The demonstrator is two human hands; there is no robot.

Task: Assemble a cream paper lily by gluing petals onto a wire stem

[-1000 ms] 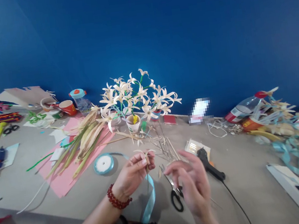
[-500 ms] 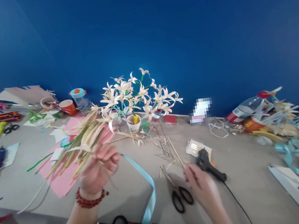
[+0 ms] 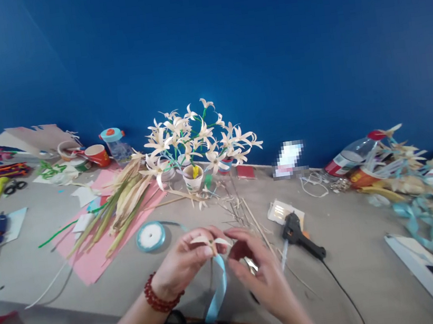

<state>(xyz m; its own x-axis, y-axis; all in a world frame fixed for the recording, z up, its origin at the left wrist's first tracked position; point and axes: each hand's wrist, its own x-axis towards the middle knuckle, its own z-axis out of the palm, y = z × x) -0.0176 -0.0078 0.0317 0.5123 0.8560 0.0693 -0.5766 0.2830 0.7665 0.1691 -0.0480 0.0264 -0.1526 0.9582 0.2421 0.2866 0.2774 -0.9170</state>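
Note:
My left hand (image 3: 185,261), with a red bead bracelet at the wrist, is closed on a cream husk flower (image 3: 210,242) near the table's front. Just right of it, my right hand (image 3: 256,265) has its thumb and fingers curved and apart, the fingertips close to a petal; whether they touch it I cannot tell. A light blue ribbon (image 3: 218,292) hangs below the flower toward my lap. The ribbon spool (image 3: 150,236) lies to the left. Scissors (image 3: 251,266) are mostly hidden behind my right hand.
Several husk flowers (image 3: 204,131) stand in cups (image 3: 194,180) by the wall. Dried husks (image 3: 126,205) lie on pink paper (image 3: 88,264). A black glue gun (image 3: 298,233) with its cord is right of my hands. Thin sticks (image 3: 253,215) lie mid-table, a power strip (image 3: 418,273) far right.
My left hand has moved right and down with the flower, and my right hand has come left beside it. The ribbon spool now shows, and the scissors are mostly covered.

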